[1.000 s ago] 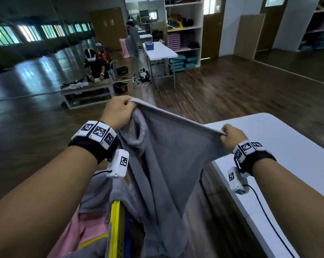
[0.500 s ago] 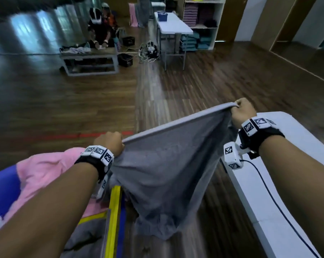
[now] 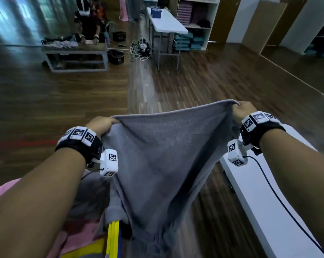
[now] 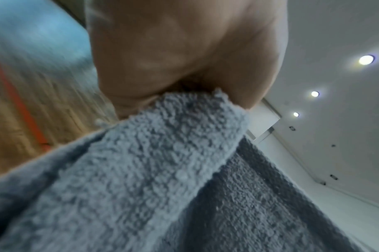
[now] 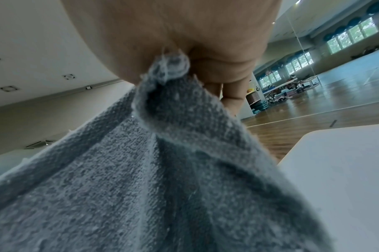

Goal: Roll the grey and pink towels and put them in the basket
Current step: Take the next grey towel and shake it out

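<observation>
A grey towel [image 3: 163, 155] hangs spread in the air between my two hands. My left hand [image 3: 101, 125] grips its left top corner; the left wrist view shows the grey towel [image 4: 162, 153] coming out of the fist. My right hand [image 3: 243, 110] pinches the right top corner, held higher and farther out; the grey towel [image 5: 162, 153] fills the right wrist view. The towel's lower end drapes down over a yellow and blue container edge [image 3: 113, 237]. A pink towel [image 3: 3, 194] lies under my left forearm at the lower left. No basket is plainly seen.
A white table [image 3: 265, 202] stands at my right, beside the towel. Dark wooden floor [image 3: 64, 101] stretches ahead. Farther off are a low bench with a person behind it [image 3: 86, 21], a white folding table [image 3: 166, 23] and shelves with folded towels [image 3: 191, 19].
The towel has been drawn out wide between my hands. My left hand dropped lower, my right hand moved up and outward, and my view tilted down toward the floor.
</observation>
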`<action>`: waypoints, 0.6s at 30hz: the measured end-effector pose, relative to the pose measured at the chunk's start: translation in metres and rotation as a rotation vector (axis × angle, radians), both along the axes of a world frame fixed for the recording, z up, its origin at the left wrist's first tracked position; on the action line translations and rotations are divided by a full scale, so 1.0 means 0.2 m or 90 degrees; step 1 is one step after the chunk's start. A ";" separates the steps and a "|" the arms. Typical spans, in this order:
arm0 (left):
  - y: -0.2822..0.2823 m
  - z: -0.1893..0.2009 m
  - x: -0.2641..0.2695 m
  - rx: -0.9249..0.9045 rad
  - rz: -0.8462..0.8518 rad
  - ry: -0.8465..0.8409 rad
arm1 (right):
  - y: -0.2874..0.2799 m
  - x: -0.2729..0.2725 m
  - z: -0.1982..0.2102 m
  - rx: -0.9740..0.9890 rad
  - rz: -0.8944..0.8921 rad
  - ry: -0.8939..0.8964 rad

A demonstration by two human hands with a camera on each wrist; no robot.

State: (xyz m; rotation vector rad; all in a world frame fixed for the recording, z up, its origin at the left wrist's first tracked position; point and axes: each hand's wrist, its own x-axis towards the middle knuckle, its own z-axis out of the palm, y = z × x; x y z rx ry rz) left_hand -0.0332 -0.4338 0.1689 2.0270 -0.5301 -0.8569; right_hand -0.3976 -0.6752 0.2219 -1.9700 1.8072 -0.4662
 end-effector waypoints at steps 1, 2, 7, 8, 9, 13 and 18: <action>-0.05 0.03 0.01 -0.037 0.022 0.029 | -0.04 0.01 0.00 0.010 0.001 0.004; -0.11 0.06 0.02 -0.071 0.040 0.048 | -0.08 0.02 0.01 0.013 0.002 0.008; -0.40 0.21 0.01 -0.181 0.068 0.057 | -0.34 0.05 0.04 -0.004 0.034 0.014; -0.47 0.24 0.00 -0.200 0.061 0.052 | -0.40 0.06 0.04 -0.001 0.035 0.010; -0.54 0.26 -0.02 -0.215 0.051 0.046 | -0.48 0.06 0.04 0.000 0.034 0.006; -0.87 0.37 -0.05 -0.293 0.017 0.008 | -0.86 0.10 0.08 0.001 0.021 -0.030; -1.31 0.56 -0.12 -0.369 -0.019 -0.025 | -1.38 0.24 0.20 0.017 0.059 -0.053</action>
